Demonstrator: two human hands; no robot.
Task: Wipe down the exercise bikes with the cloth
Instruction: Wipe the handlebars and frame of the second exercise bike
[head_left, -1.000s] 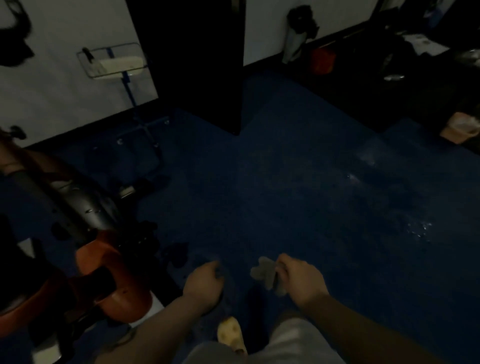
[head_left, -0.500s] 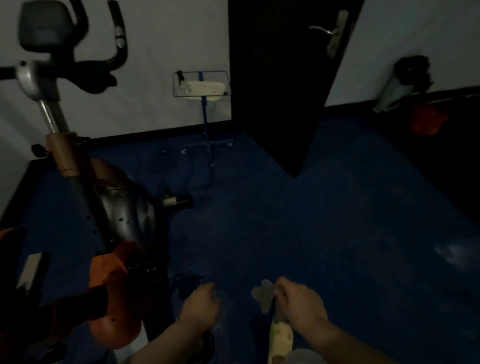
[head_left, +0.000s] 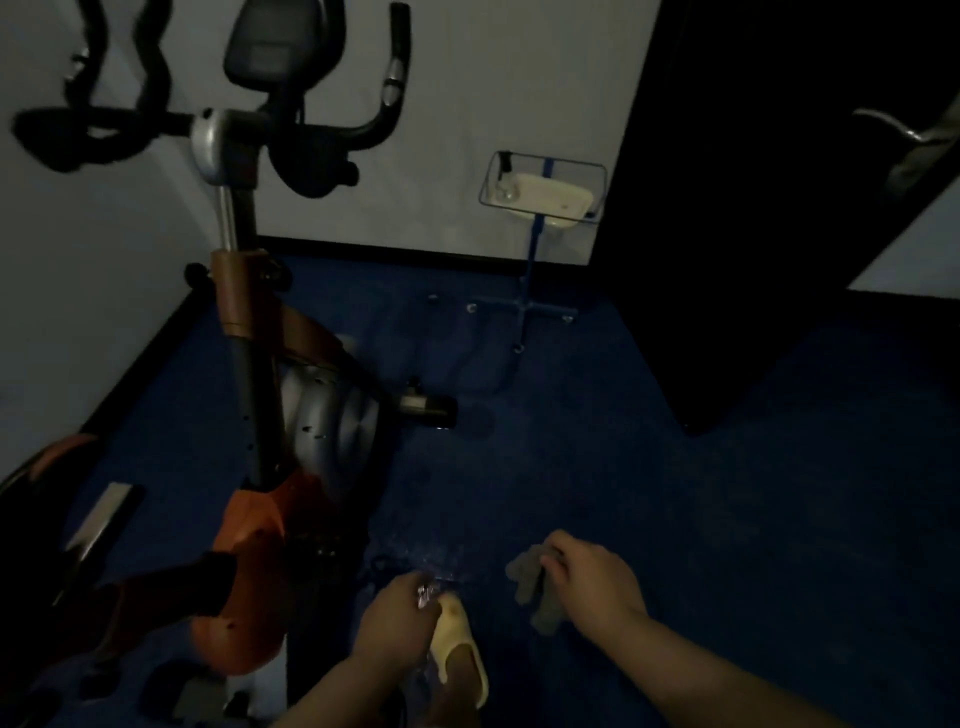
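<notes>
An exercise bike (head_left: 254, 525) with an orange and grey body stands at the left, its black handlebars and console (head_left: 283, 62) up by the white wall. My right hand (head_left: 592, 582) is low in front of me, to the right of the bike, and grips a crumpled grey cloth (head_left: 535, 592). My left hand (head_left: 397, 616) is closed around something small, clear and shiny; the room is too dark to tell what it is. Neither hand touches the bike.
Part of a second orange bike (head_left: 47, 467) shows at the far left. A blue stand with a wire tray (head_left: 543, 192) is by the wall. An open dark door (head_left: 753, 208) juts in on the right. My foot in a yellow slipper (head_left: 460, 649) rests on blue carpet.
The view has swung left and up, bringing the bike's handlebars and console into sight. Both hands stay low in front, still holding the cloth and the shiny object.
</notes>
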